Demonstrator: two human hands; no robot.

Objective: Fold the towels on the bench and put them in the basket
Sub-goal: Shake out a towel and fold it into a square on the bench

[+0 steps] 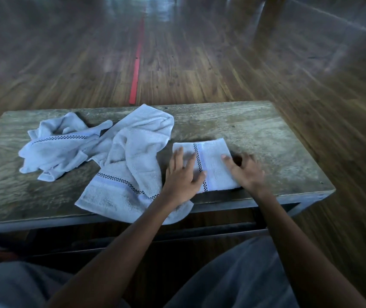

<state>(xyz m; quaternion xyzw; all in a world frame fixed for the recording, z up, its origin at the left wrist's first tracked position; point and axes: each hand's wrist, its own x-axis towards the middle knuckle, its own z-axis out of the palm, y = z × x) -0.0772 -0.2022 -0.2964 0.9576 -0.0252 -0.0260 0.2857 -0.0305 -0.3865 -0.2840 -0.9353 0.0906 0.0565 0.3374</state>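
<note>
A small folded pale towel (211, 161) with a black checkered stripe lies on the wooden bench (266, 138), right of centre. My left hand (183, 174) lies flat on its left half, fingers spread. My right hand (244, 168) rests at its right edge, fingers loosely bent, slightly blurred. A larger crumpled towel (130, 161) sprawls in the middle, its near corner hanging over the bench's front edge. A third crumpled towel (59, 147) lies at the left. No basket is in view.
Dark wooden floor surrounds the bench, with a red tape line (136, 72) running away from it. My legs in grey trousers (233, 274) sit below the bench's front edge. Bare bench surface shows at the right and far left.
</note>
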